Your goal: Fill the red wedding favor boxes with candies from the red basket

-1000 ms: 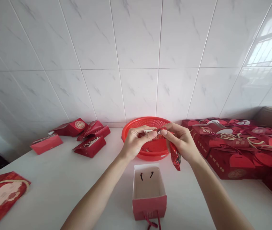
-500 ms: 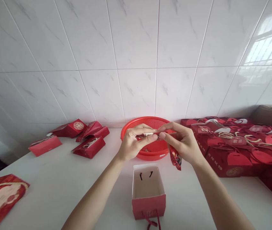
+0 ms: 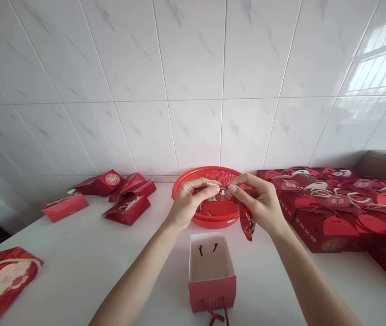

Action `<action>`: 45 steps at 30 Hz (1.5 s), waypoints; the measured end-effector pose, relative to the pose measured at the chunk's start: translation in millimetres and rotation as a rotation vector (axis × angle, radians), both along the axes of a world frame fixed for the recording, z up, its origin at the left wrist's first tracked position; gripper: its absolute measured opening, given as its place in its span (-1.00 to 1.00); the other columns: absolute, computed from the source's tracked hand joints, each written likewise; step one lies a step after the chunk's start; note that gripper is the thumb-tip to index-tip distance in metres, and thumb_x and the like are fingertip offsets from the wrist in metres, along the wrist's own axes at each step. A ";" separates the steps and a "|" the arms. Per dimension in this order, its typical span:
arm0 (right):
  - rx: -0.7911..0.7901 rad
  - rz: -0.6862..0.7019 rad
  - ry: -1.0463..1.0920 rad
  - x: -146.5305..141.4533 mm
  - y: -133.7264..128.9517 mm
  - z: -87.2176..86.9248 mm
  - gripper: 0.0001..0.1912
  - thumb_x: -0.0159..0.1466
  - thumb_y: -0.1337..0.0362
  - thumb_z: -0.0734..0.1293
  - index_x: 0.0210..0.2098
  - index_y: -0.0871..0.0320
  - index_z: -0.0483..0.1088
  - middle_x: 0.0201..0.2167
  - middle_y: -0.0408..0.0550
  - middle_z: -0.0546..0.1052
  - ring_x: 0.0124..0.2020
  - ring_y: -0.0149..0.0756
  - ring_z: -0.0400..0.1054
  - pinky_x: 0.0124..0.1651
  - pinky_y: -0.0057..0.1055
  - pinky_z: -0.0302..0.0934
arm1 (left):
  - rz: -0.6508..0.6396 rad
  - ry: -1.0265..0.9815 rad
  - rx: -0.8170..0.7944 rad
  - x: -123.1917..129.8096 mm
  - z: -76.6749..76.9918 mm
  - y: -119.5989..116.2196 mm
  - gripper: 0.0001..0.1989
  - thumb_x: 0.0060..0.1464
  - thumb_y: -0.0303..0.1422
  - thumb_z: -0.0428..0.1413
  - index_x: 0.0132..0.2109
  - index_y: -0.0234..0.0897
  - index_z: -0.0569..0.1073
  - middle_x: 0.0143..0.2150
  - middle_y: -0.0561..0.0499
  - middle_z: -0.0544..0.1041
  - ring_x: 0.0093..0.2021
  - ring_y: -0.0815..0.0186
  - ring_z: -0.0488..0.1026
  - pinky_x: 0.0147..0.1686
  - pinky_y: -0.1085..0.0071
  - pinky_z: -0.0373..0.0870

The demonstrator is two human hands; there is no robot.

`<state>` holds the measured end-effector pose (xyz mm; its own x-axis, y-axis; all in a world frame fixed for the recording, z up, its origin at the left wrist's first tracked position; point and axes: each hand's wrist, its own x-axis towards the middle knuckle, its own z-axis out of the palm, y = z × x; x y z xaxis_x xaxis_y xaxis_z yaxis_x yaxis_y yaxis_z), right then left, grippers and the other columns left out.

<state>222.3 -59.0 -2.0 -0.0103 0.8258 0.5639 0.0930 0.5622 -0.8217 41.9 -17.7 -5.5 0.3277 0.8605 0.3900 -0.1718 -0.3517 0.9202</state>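
My left hand (image 3: 186, 203) and my right hand (image 3: 260, 201) meet in front of me over a red plastic basket (image 3: 215, 222). Both pinch a small wrapped candy (image 3: 223, 192) between thumbs and forefingers; a printed figure shows on it. A white bit pokes out by my left fingertips. From my right hand's curled fingers hangs a shiny red candy packet (image 3: 247, 222). Below the hands stands an open red gift box (image 3: 212, 292) with a pale inside and dark red cord at its front. Nothing lies on the part of its inside that I can see.
Several red gift boxes (image 3: 328, 228) with cord handles are packed together on the right, near a brown carton (image 3: 384, 163). Several folded red boxes (image 3: 127, 210) lie on the left. A red bag (image 3: 6, 283) with a cord lies at the near left. Behind rises a tiled wall (image 3: 193, 131).
The small candy has turned between my fingertips, so its printed face shows more. The red packet under my right hand has swung slightly left. The view has shifted a little.
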 end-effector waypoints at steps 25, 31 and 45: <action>-0.045 0.016 0.077 2.6 6.0 -3.1 -0.66 0.23 -0.04 0.45 -0.32 0.13 0.49 -0.49 -0.13 0.47 -0.53 -0.41 0.32 -0.51 -0.49 0.22 | 0.177 0.002 0.176 3.8 -4.8 -5.5 -0.59 0.17 -0.12 0.22 -0.55 -0.23 0.43 -0.52 0.08 0.36 -0.42 0.33 0.30 -0.32 0.38 0.29; -0.108 0.096 0.174 -0.7 8.2 -6.5 -0.64 0.21 -0.05 0.47 -0.40 0.12 0.42 -0.61 -0.22 0.38 -0.65 -0.48 0.21 -0.64 -0.52 0.08 | 0.161 -0.077 0.136 6.8 -7.5 -6.8 -0.60 0.16 -0.13 0.24 -0.54 -0.23 0.42 -0.52 0.09 0.33 -0.43 0.35 0.27 -0.34 0.39 0.28; -0.053 -0.038 0.189 6.0 12.3 -5.4 -0.59 0.16 -0.06 0.50 -0.44 0.17 0.44 -0.53 -0.15 0.44 -0.53 -0.43 0.26 -0.49 -0.51 0.18 | 0.164 0.094 0.169 3.7 -7.8 -3.2 -0.69 0.14 -0.14 0.21 -0.44 -0.26 0.50 -0.52 0.09 0.41 -0.43 0.36 0.35 -0.34 0.44 0.33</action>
<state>228.3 -46.7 -7.4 0.1235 0.8522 0.5084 -0.0456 0.5166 -0.8550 45.6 -20.9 -13.3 0.2306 0.8301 0.5077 -0.0161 -0.5184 0.8550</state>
